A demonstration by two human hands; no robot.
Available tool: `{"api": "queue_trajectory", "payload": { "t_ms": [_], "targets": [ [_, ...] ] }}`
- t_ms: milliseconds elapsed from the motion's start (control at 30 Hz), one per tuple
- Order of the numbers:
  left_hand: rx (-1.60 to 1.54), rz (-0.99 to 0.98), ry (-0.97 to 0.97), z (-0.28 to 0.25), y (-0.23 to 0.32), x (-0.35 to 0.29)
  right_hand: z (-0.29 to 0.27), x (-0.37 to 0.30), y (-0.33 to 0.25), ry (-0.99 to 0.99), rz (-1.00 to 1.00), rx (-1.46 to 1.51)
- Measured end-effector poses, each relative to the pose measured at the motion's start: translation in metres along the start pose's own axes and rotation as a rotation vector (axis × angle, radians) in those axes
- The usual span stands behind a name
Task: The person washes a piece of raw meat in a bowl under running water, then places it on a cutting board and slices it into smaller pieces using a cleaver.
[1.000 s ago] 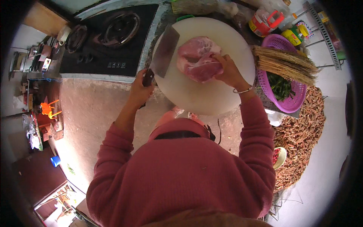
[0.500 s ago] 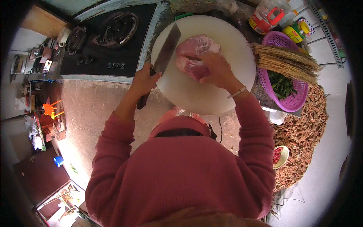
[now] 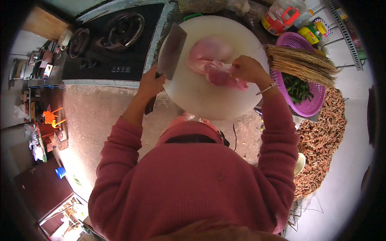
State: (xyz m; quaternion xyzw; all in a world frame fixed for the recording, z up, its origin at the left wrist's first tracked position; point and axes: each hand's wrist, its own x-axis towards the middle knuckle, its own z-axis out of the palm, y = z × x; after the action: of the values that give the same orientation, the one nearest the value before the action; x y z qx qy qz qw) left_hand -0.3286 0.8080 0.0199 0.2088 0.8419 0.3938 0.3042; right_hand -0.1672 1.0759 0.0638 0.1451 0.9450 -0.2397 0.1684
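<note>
A large piece of raw pink meat lies on a round white cutting board. My right hand is closed on the right side of the meat, where a darker red flap is pulled out toward the right. My left hand grips a cleaver with a broad dark blade. The blade is held tilted over the left edge of the board, apart from the meat. My right fingertips are partly hidden by the hand itself.
Left of the board is a black gas stove. To the right, a purple basket holds leafy greens, with a straw brush across it. Bottles, including a red-handled jug, stand behind. Corncobs are heaped on the floor at right.
My right hand has moved right, drawing the meat's red flap outward and opening it. The cleaver has shifted slightly left, and its blade face now shows broader.
</note>
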Motion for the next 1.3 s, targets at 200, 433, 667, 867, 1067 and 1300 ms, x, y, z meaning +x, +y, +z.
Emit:
{"api": "queue_trajectory", "payload": {
  "t_ms": [200, 433, 667, 867, 1067, 1300],
  "targets": [
    [-0.113, -0.070, -0.010, 0.001, -0.001, -0.001, 0.028, 0.006, 0.005, 0.269, -0.176, 0.199],
    [-0.010, 0.047, 0.019, 0.008, 0.000, -0.007, 0.029, 0.008, -0.006, 0.154, -0.073, 0.135],
    [-0.113, 0.028, 0.055, 0.010, 0.000, -0.011, 0.022, 0.008, 0.015, -0.054, 0.081, 0.510],
    [-0.107, 0.034, 0.111, 0.013, -0.010, -0.008, 0.041, -0.001, -0.003, 0.046, 0.063, 0.359],
    [-0.119, 0.054, 0.148, 0.014, -0.017, -0.007, 0.023, -0.011, -0.011, 0.179, -0.089, 0.214],
    [-0.056, 0.024, 0.145, 0.015, -0.022, -0.009, -0.014, 0.013, -0.006, 0.125, -0.122, 0.200]
  ]
}}
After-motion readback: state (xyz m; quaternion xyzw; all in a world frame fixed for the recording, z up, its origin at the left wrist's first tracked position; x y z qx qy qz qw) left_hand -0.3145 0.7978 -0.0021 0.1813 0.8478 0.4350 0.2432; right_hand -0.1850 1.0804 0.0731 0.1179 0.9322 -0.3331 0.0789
